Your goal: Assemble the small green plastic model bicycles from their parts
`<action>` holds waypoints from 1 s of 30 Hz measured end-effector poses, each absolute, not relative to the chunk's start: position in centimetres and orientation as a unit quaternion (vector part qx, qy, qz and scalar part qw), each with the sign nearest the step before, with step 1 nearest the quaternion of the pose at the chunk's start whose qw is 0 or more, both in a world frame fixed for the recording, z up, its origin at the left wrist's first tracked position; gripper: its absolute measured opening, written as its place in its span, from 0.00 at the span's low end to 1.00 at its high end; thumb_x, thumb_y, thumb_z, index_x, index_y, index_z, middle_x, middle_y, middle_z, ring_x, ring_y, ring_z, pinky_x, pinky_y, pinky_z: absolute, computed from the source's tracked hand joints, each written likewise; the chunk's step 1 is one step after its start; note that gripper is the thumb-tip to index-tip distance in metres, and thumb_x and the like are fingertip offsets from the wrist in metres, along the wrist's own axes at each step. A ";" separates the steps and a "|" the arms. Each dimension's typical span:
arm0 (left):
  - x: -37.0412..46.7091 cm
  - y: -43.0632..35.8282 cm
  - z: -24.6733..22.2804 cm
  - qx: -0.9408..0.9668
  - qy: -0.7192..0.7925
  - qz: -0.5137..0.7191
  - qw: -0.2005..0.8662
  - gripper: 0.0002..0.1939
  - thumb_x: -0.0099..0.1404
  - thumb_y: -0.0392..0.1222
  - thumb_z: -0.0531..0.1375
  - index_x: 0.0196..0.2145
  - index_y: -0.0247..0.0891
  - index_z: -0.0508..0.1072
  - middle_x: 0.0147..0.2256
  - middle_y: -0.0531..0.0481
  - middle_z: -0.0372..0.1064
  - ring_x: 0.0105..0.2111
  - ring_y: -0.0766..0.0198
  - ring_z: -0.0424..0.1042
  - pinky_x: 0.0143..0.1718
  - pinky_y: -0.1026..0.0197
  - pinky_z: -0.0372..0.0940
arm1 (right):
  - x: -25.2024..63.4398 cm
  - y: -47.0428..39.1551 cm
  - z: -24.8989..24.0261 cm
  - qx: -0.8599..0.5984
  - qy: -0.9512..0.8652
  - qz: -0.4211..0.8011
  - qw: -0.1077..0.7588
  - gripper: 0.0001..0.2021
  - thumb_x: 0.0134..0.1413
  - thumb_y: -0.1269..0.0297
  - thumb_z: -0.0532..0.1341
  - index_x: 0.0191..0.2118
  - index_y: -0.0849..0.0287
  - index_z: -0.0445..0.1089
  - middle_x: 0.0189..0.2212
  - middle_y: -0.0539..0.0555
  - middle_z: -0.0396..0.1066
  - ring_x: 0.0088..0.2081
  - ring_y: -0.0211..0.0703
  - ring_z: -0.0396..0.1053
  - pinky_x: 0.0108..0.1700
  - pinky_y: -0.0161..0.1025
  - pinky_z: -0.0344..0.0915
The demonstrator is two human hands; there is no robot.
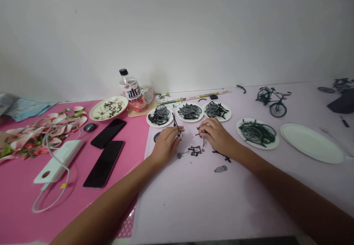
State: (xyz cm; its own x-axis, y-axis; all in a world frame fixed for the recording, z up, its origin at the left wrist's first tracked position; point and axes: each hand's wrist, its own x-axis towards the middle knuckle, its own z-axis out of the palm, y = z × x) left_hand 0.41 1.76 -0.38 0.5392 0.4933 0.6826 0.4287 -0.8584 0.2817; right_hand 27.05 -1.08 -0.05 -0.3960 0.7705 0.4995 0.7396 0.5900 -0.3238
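Observation:
My left hand point(166, 143) is closed around a thin black model bicycle part point(174, 121), which sticks up past the fingers. To its right, my right hand point(217, 134) pinches a small dark model bicycle part point(199, 131); its exact kind is too small to tell. Between and below the hands lie loose black pieces point(195, 150) on the pale sheet. A dark wheel point(156, 137) is partly hidden behind my left hand. Under my right wrist is a long black piece point(225, 157), and nearer to me rests a flat grey oval piece point(221, 169).
White plates of black parts point(148, 122) line the back, with a plate of dark green parts point(238, 134) at right. Beyond stand an assembled model bicycle point(272, 99) and a bare plate point(312, 143). Leftward are a bottle point(134, 94), two phones point(104, 164) and a white power strip point(62, 160).

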 end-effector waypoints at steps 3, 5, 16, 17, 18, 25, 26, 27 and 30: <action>0.4 1.8 -0.4 0.876 0.261 0.405 0.036 0.13 0.77 0.35 0.54 0.56 0.36 0.71 0.52 0.37 0.77 0.53 0.54 0.76 0.54 0.49 0.71 | 27.1 -1.2 0.1 -0.458 -0.831 0.034 0.313 0.09 0.72 0.67 0.55 0.40 0.55 0.71 0.45 0.59 0.72 0.50 0.56 0.65 0.55 0.56 0.67; 0.4 1.8 -0.4 0.876 0.259 0.406 0.035 0.13 0.76 0.35 0.55 0.56 0.36 0.71 0.52 0.37 0.77 0.53 0.54 0.75 0.55 0.49 0.71 | 27.1 -1.2 0.1 -0.464 -0.828 0.040 0.314 0.09 0.72 0.67 0.55 0.41 0.56 0.72 0.45 0.60 0.72 0.51 0.56 0.65 0.55 0.57 0.67; 0.2 2.2 -1.1 0.873 0.250 0.417 0.029 0.18 0.78 0.37 0.50 0.61 0.41 0.70 0.59 0.36 0.69 0.58 0.52 0.72 0.55 0.47 0.73 | 27.2 -1.1 0.0 -0.468 -0.813 0.027 0.344 0.08 0.73 0.65 0.55 0.41 0.55 0.70 0.47 0.60 0.71 0.53 0.57 0.65 0.56 0.58 0.66; 0.2 2.2 -1.2 0.871 0.253 0.420 0.029 0.18 0.78 0.37 0.51 0.61 0.42 0.70 0.59 0.36 0.67 0.58 0.52 0.72 0.54 0.47 0.74 | 27.2 -1.1 0.0 -0.470 -0.810 0.022 0.350 0.08 0.73 0.65 0.55 0.42 0.55 0.70 0.47 0.60 0.71 0.53 0.57 0.65 0.56 0.58 0.66; 0.1 2.2 -1.2 0.869 0.256 0.423 0.030 0.18 0.78 0.36 0.51 0.60 0.43 0.70 0.59 0.37 0.66 0.58 0.52 0.71 0.54 0.47 0.74 | 27.2 -1.2 0.0 -0.472 -0.807 0.017 0.355 0.08 0.73 0.65 0.55 0.42 0.55 0.70 0.47 0.60 0.71 0.53 0.57 0.65 0.56 0.58 0.66; 0.1 2.1 -1.1 0.869 0.257 0.422 0.028 0.18 0.77 0.34 0.52 0.60 0.43 0.70 0.55 0.39 0.65 0.56 0.54 0.72 0.48 0.53 0.76 | 27.5 -1.0 -0.1 -0.474 -0.795 -0.004 0.379 0.06 0.72 0.64 0.56 0.43 0.54 0.70 0.48 0.60 0.70 0.53 0.56 0.66 0.56 0.58 0.66; 0.1 2.1 -1.0 0.871 0.256 0.420 0.026 0.18 0.77 0.34 0.52 0.60 0.43 0.69 0.55 0.39 0.65 0.56 0.54 0.72 0.49 0.53 0.76 | 27.5 -1.0 -0.1 -0.475 -0.795 -0.004 0.377 0.06 0.72 0.63 0.56 0.43 0.54 0.70 0.48 0.60 0.70 0.53 0.56 0.66 0.56 0.57 0.66; 0.1 2.0 -0.9 0.872 0.253 0.418 0.026 0.18 0.77 0.33 0.51 0.60 0.42 0.69 0.54 0.39 0.66 0.55 0.53 0.73 0.49 0.52 0.76 | 27.5 -1.0 -0.1 -0.477 -0.795 -0.003 0.376 0.06 0.72 0.63 0.56 0.43 0.54 0.70 0.48 0.60 0.70 0.53 0.57 0.66 0.56 0.57 0.66; 0.1 1.9 -0.6 0.875 0.249 0.414 0.038 0.18 0.77 0.33 0.49 0.61 0.41 0.67 0.54 0.38 0.67 0.56 0.53 0.73 0.50 0.50 0.76 | 27.5 -1.0 -0.1 -0.478 -0.795 0.002 0.373 0.06 0.72 0.63 0.56 0.43 0.54 0.70 0.48 0.60 0.70 0.53 0.57 0.66 0.56 0.58 0.66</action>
